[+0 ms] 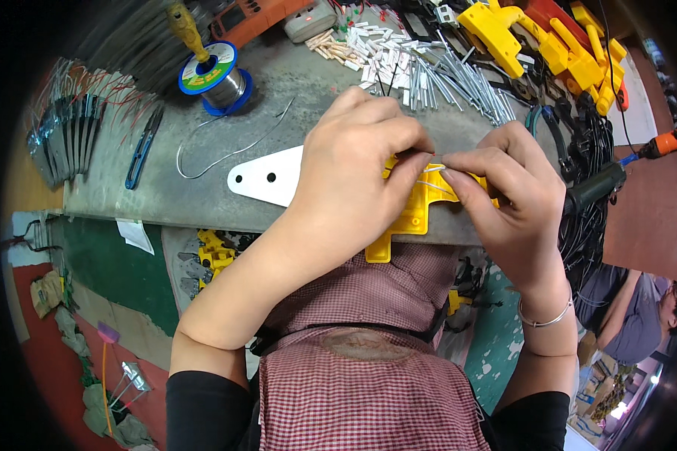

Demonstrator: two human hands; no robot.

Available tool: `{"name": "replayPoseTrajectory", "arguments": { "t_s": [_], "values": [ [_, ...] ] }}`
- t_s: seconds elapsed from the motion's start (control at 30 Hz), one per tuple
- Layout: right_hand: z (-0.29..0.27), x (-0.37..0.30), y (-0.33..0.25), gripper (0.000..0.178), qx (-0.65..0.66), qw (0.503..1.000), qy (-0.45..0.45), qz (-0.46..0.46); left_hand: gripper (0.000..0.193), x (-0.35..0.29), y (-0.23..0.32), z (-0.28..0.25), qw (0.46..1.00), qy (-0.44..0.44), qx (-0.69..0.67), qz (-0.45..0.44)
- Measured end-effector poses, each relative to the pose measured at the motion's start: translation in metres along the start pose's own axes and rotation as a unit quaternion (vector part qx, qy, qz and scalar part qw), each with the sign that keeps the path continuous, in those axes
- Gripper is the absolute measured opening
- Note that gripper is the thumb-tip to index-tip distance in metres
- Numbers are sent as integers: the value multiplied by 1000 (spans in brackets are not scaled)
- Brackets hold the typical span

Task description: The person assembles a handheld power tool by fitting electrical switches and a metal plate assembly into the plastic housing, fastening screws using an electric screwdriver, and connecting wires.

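Observation:
A yellow plastic housing half (412,219) lies at the near edge of the bench, its ribbed inside facing up and one leg sticking out past the edge. My left hand (357,161) reaches over it, thumb and forefinger pinched on a thin white wire (435,170). Close beside it, my right hand (508,192) pinches the same wire area between thumb and forefinger. Another pale wire strand runs across the housing below. From under my left hand a white tapered plate (271,178) with two dark holes extends leftward. My fingers cover part of the housing.
A solder spool (222,79) stands at the back left, near a blue cutter knife (144,146) and wired dark strips (71,139). Metal rods (451,75), white pieces (376,49) and yellow housings (496,34) lie behind. An orange-handled screwdriver (658,144) is right. Another person (632,323) sits far right.

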State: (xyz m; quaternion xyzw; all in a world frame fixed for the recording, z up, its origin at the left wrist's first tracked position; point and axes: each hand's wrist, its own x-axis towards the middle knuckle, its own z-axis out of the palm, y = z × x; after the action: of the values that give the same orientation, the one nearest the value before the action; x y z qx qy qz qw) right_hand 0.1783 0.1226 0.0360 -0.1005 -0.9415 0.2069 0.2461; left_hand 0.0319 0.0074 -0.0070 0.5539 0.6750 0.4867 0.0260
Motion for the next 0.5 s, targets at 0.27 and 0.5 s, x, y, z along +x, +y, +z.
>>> {"name": "replayPoseTrajectory", "arguments": {
  "t_s": [0.27, 0.5],
  "values": [
    [5, 0, 7, 15, -30, 997, 41, -50, 9, 3, 4, -4, 998, -24, -53, -18],
    [3, 4, 7, 10, 7, 1000, 14, -20, 11, 3, 3, -8, 995, -40, -79, -37]
  ]
}}
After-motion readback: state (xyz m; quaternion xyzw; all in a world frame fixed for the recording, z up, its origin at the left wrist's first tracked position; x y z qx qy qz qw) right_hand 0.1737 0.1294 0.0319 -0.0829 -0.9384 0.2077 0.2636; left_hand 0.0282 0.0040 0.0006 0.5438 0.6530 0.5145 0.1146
